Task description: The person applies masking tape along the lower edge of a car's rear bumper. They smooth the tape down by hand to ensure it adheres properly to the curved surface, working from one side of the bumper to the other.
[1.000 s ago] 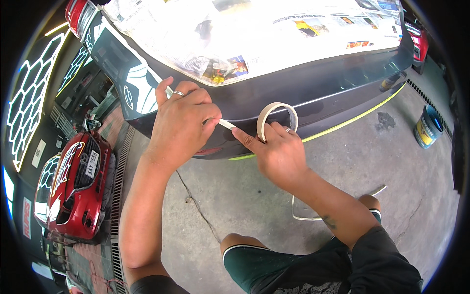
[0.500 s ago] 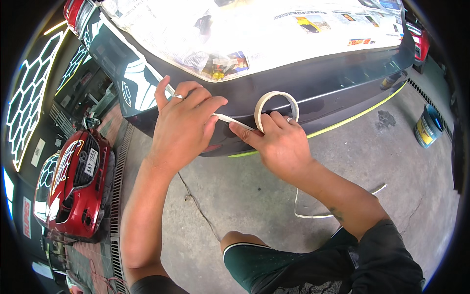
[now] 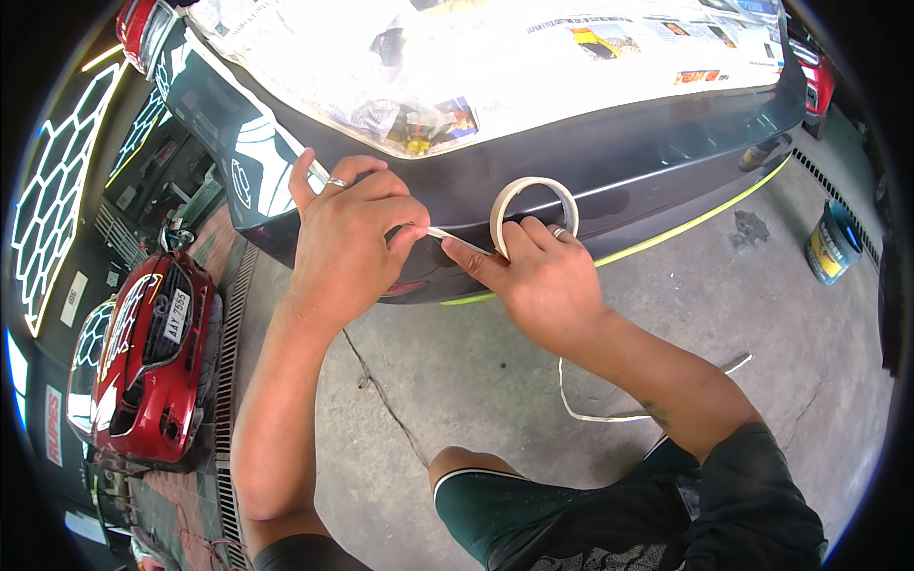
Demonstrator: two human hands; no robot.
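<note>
Between finger and thumb, my left hand pinches the pale tape strip at the dark car body's corner. My right hand grips the roll of masking tape, some fingers through its ring and the thumb against the strip. The short strip spans the gap between both hands. Behind my left hand, a line of tape runs up along the panel's edge. The dark grey bumper lies just beyond my hands. My left fingers hide part of the tape.
Newspaper sheets cover the car's upper part. A loose tape strip lies on the concrete floor, near a crack. A bucket stands at right. A red car front sits at left beside a floor grate.
My left finger and thumb have closed together on the strip. Both hands and the roll have shifted slightly left. The loose strip on the floor has moved a little.
</note>
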